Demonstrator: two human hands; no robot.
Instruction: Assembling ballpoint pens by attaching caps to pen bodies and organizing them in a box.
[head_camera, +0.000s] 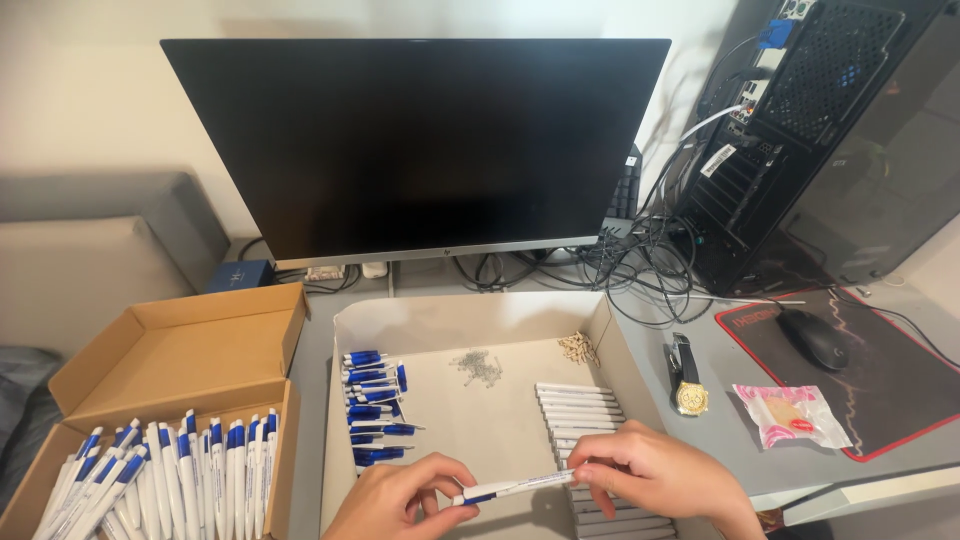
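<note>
At the bottom centre of the frame, the person's left hand (408, 497) and right hand (655, 475) hold one slim white plastic pen with a blue tip (515, 488) level between them. The left fingers pinch the blue end and the right fingers close round the white barrel, just above a shallow white cardboard tray (345, 420). In the tray lie a heap of blue pen parts (375, 405), a row of white pen barrels (580, 405), a scatter of small metal springs (477, 366) and a little pile of pale small pieces (578, 347). At lower left, a brown cardboard box (180, 350) holds finished white-and-blue pens (170, 475). To my eye, a crooked push could jam the blue piece, or a loose spring could jump into the tray and be lost.
</note>
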